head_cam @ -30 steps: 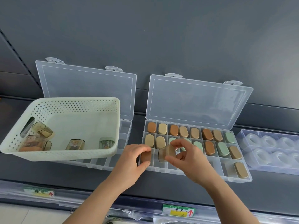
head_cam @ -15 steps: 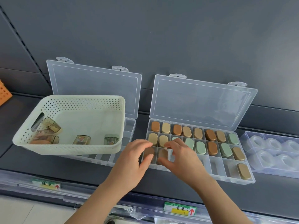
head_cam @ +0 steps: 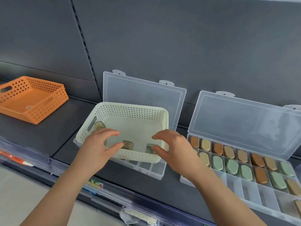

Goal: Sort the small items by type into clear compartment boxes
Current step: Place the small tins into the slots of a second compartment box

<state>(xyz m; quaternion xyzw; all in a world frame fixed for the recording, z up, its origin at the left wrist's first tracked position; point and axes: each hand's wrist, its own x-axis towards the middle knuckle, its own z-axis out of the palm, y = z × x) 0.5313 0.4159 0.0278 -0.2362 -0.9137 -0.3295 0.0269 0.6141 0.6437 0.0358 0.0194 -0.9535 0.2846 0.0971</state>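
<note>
While the left hand (head_cam: pixel 97 144) and right hand (head_cam: pixel 174 147) hover spread wide and empty over the cream basket (head_cam: pixel 130 106), small clear cases (head_cam: pixel 127 145) lie on its floor below. They look light, hard and slick, so I'd pinch one across its narrow sides. That basket sits on the left compartment box (head_cam: pixel 156 170); the right compartment box (head_cam: pixel 249 191) holds brown, tan and green ovals (head_cam: pixel 217 162), its front row mostly unfilled.

On the far left I see an orange perforated basket (head_cam: pixel 48 110) standing on the dark grey shelf (head_cam: pixel 48 137), with a grey back panel (head_cam: pixel 162 38) behind it. Along the near edge of the shelf runs a clear label rail (head_cam: pixel 110 195) with a small price tag (head_cam: pixel 96 185).
</note>
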